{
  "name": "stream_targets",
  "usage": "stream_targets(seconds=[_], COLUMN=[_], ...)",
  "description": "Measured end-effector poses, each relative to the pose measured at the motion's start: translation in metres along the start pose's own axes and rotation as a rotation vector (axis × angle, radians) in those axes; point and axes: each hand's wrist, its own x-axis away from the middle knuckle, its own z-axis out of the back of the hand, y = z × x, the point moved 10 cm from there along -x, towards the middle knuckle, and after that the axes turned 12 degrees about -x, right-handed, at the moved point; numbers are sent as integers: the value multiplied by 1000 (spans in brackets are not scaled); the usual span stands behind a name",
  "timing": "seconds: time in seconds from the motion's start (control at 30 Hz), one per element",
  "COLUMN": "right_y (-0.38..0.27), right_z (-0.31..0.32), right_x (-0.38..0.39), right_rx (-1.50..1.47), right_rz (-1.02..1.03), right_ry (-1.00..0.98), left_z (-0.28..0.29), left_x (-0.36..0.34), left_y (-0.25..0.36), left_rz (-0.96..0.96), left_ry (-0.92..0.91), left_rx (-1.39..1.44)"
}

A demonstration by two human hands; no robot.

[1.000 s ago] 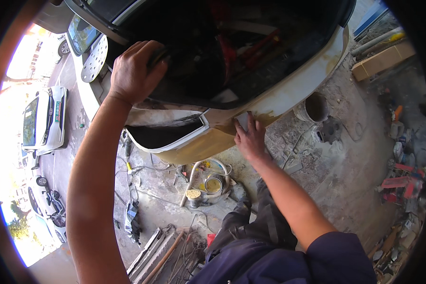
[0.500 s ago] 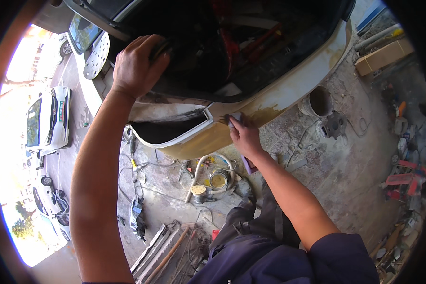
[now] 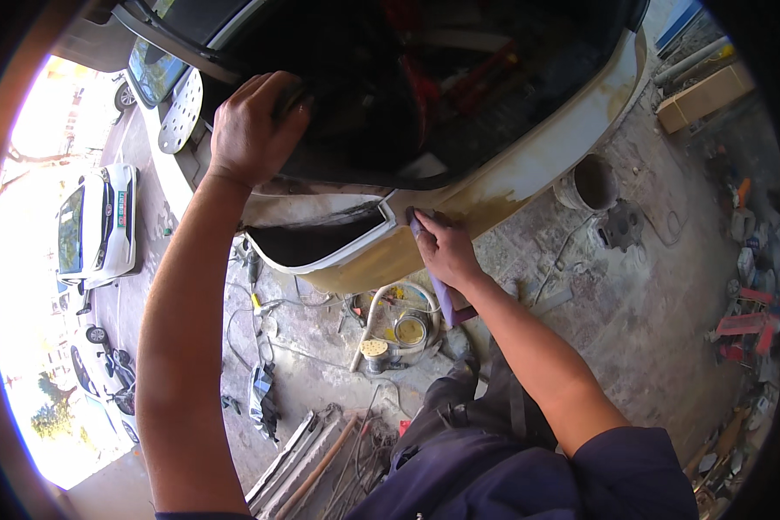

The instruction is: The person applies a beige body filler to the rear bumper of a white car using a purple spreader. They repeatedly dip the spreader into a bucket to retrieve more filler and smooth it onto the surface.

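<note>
My right hand (image 3: 446, 251) is closed on a strip of purple sandpaper (image 3: 443, 290), its fingertips against the car's white panel beside the corner of the lamp opening. The sandpaper hangs down below my palm. Tan filler patches (image 3: 355, 270) cover parts of the curved bumper (image 3: 563, 160). The lamp opening (image 3: 321, 241) is a dark hollow with a white rim, left of my right hand. Higher up, my left hand (image 3: 256, 126) is curled at the edge of the car's dark open interior. Between its thumb and fingers is something dark that I cannot make out.
Below the bumper lie a round sander (image 3: 374, 348), a pale hose (image 3: 374, 312) and cables. A bucket (image 3: 591, 184) stands to the right, near a cardboard box (image 3: 705, 97). Long strips (image 3: 290, 464) lie by my legs. A white car (image 3: 100, 221) is parked outside at left.
My right hand has shifted slightly down and left on the panel, and more of the purple sandpaper shows beneath it. My left hand stays at the same part of the car; the view has shifted slightly.
</note>
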Motion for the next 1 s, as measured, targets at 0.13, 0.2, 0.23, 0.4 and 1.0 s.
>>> stream_targets(seconds=[0.13,0.2,0.23,0.4,1.0], right_y=[-17,-1,-5,-33,1], right_z=[12,22,22,3,28], right_x=[6,-9,-10,2,6], right_rx=[117,429,532,-56,730], right_rz=[223,183,213,199,201], right_ry=[77,64,74,126,-12], left_z=[1,-2,-1,-2,-3], left_x=[2,0,0,1,0], left_y=[0,1,0,-1,-2], left_rz=[-4,38,35,5,0], left_ry=[-25,-95,-94,-73,-37], left_rx=[8,1,-3,14,5])
